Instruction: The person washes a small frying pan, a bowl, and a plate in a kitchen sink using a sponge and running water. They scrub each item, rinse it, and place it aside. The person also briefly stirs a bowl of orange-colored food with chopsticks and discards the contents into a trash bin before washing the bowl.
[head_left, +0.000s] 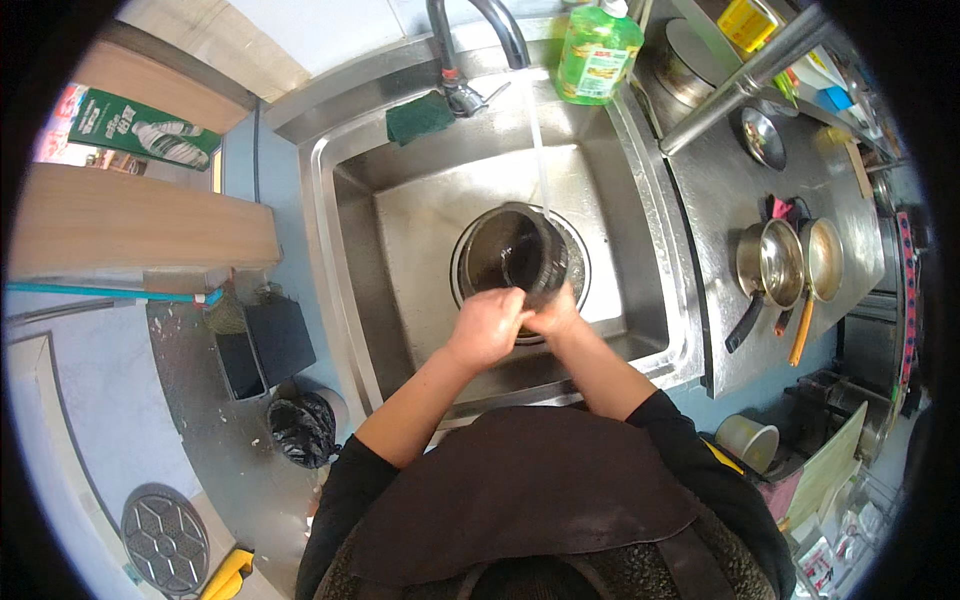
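A dark round pot (484, 244) is tilted in the sink, its mouth facing up and left. My left hand (491, 324) is closed at its near rim. My right hand (556, 309) grips the pot's near right side; some of its fingers are hidden. Beneath the pot is a wider round vessel (582, 247), mostly covered, with only its rim and right part showing. Water (536, 142) runs from the black curved faucet (514, 37) and falls by the pot's far right edge. All this is inside the stainless steel sink (427, 195).
A green scouring pad (420, 118) lies on the sink's back ledge, beside a green detergent bottle (596, 56). Right of the sink, a steel counter (705, 202) carries two saucepans (769, 259) (823, 259) and a small metal bowl (763, 139). A metal pipe (742, 86) slants above it. A bagged bin (302, 429) stands left.
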